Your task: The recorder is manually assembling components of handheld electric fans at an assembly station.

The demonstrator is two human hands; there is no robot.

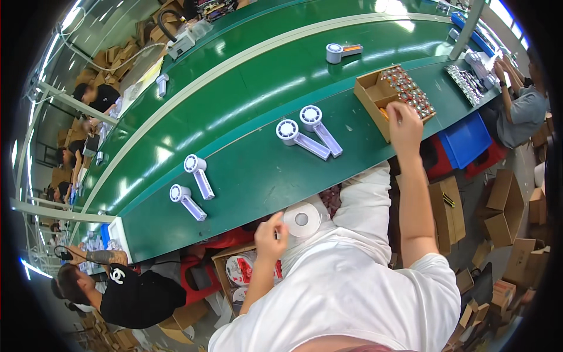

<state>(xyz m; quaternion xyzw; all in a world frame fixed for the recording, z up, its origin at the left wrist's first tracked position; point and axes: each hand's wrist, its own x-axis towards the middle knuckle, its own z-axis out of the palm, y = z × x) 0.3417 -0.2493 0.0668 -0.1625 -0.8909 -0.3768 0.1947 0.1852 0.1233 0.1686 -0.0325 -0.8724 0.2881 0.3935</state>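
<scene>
My right hand (406, 130) is closed over the near side of a cardboard box (365, 104); what its fingertips hold, if anything, cannot be made out. Packed upright in that box are small cylindrical parts (407, 88) with shiny ends, and a bit of orange shows by my fingers. Down by my lap, my left hand (271, 237) has its fingers drawn together beside a white roll (302, 219); their contents are too small to tell. Two lavender-white handheld fans (298, 139) with open handles lie mid-bench, and another two fans (189, 200) lie farther left.
Beyond the green bench runs a curved conveyor (258, 76) carrying a fan with an orange-filled handle (335, 53). A blue bin (465, 139) sits at the right below the bench. Co-workers sit on both sides. An open carton (239, 268) stands by my left arm.
</scene>
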